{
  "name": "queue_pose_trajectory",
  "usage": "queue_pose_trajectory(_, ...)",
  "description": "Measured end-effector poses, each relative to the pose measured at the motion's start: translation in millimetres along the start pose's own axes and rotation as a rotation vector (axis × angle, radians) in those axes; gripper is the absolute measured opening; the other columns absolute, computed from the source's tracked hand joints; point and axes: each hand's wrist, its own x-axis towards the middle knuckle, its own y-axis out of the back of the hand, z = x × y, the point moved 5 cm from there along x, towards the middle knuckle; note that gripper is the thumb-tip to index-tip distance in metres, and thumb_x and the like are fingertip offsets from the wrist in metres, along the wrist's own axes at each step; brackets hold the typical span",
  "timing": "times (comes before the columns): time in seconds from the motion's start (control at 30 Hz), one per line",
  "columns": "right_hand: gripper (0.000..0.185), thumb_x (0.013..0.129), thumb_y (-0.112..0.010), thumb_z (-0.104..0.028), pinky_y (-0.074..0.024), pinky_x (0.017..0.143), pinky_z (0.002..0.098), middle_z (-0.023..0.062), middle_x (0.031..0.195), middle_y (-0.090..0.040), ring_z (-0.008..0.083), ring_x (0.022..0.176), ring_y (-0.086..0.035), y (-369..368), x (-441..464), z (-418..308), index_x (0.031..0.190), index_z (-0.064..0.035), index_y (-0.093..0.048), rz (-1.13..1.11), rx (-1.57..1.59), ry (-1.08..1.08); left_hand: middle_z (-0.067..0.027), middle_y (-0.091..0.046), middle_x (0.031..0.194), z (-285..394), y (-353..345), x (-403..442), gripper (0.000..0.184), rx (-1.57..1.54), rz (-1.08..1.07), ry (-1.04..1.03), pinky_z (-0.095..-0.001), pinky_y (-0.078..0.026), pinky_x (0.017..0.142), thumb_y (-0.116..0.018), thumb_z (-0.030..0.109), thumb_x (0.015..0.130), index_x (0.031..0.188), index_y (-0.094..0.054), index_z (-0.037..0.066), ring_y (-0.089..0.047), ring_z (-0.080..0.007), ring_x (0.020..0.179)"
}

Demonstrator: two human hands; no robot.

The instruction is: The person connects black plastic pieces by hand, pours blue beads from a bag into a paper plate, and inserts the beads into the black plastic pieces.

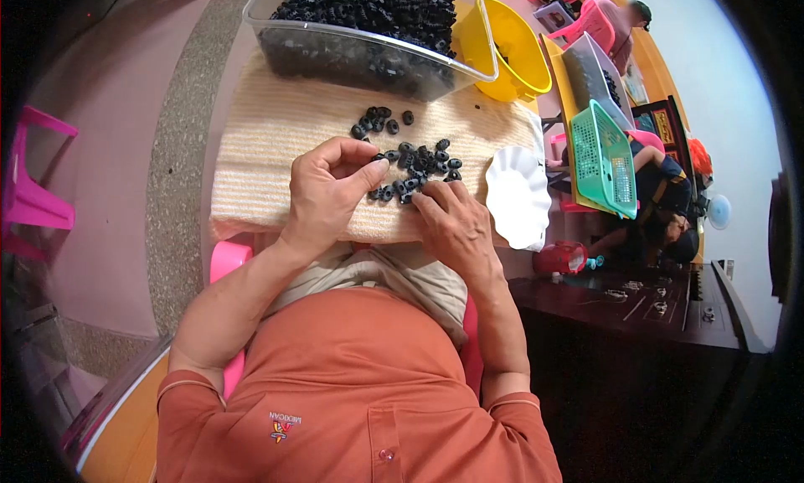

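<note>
Left hand [331,190], finger and thumb pinched at a black part [377,159]; right hand [456,223], fingertips on the pile [419,165], grasp unclear; both above towel [260,148].

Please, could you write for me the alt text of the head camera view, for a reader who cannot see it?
A person's left hand and right hand are among small black pieces on a striped cloth. Beyond are a clear bin heaped with similar pieces and a yellow bucket; a white scalloped dish is at right.
</note>
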Motion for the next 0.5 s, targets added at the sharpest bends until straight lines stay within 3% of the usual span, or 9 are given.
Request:
queue_pose_trajectory(0.17, 0.024, 0.086, -0.076, -0.014, -0.0565, 0.079, 0.0397, 0.0076, 0.107, -0.069, 0.0281, 0.096, -0.065, -1, -3, 11, 0.108, -0.006, -0.073, -0.012, 0.002, -0.069, -0.0067, -0.075, 0.091, 0, 0, 0, 0.018, 0.06, -0.025, -0.002, -0.0233, -0.059, 0.076, -0.075, 0.003, 0.095, 0.111, -0.07, -0.004, -0.071, -0.0098, 0.082)
queue_pose_trajectory(0.5, 0.024, 0.086, -0.075, -0.016, -0.0575, 0.083, 0.0406, 0.0072, 0.109, -0.069, 0.029, 0.1, -0.066, 4, 8, 18, 0.108, -0.007, -0.073, -0.042, 0.044, -0.119, -0.0065, -0.075, 0.092, -2, -3, -2, 0.017, 0.042, -0.025, -0.002, -0.0235, -0.059, 0.074, -0.076, 0.0, 0.094, 0.109, -0.07, -0.003, -0.071, -0.0095, 0.082)
